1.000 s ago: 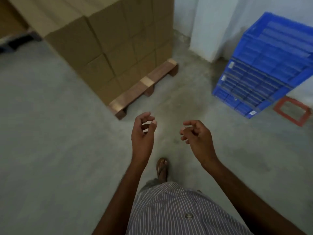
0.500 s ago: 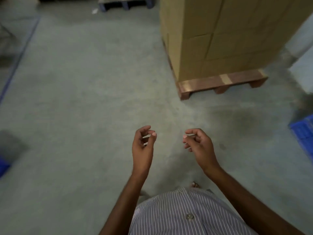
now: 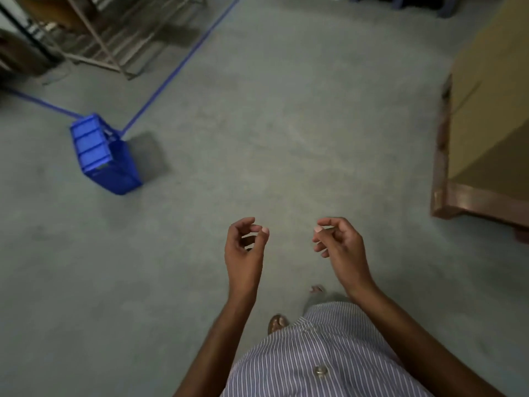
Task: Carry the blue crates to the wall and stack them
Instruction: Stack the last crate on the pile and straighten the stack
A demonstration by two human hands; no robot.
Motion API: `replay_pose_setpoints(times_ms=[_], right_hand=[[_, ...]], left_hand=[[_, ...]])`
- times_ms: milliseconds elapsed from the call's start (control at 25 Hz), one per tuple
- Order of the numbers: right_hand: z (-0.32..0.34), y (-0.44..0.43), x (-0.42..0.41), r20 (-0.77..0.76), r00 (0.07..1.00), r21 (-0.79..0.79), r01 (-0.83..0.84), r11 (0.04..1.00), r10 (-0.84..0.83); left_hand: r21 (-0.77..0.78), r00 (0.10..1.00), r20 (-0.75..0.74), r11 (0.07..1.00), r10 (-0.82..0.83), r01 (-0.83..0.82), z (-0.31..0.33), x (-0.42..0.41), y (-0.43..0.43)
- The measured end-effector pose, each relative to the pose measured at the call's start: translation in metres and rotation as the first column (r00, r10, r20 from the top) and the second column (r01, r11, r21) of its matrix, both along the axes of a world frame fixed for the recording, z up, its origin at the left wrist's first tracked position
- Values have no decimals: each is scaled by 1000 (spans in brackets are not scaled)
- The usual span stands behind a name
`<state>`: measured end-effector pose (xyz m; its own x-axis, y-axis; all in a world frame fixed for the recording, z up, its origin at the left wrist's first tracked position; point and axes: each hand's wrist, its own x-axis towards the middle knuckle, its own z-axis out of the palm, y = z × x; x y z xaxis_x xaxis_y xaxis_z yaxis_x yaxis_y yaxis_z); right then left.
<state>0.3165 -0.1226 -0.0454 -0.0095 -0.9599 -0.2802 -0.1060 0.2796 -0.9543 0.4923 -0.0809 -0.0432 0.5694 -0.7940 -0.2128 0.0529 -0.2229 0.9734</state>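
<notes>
Both hands are hanging out front with nothing in them, the left hand [image 3: 244, 253] and right hand [image 3: 340, 250] loosely curled, fingers half bent, near each other but apart. The blue ribbed plastic crate [image 3: 103, 154] is sitting on the floor well off to the upper left of the left hand, right where two blue painted floor lines [image 3: 183, 64] are meeting. Bare grey concrete floor [image 3: 286, 124] is lying between it and the hands. Off to the right, a stack of brown cardboard boxes [image 3: 492, 104] on a wooden pallet [image 3: 446, 196] is getting cut off by the frame. A metal rack [image 3: 108, 32] far upper left is looking dim and hard to make out.
</notes>
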Motion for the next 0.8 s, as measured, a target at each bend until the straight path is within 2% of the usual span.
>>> replay_pose_setpoints(times_ms=[240, 480, 680, 800], right_hand=[[-10, -122, 110, 5, 981, -2, -192, 981, 192], [-2, -248, 236, 9, 904, -27, -427, 904, 427], [-5, -344, 359, 0, 841, -44, -541, 840, 541], [-15, -400, 441, -3, 823, -56, -567, 822, 568]], left_hand=[[-24, 967, 21, 967, 253, -252, -9, 107, -84], [-52, 855, 40, 856, 517, -515, 2, 217, -163], [-70, 770, 56, 771, 636, -632, -7, 317, -231], [-73, 750, 56, 752, 659, -655, -18, 390, -286]])
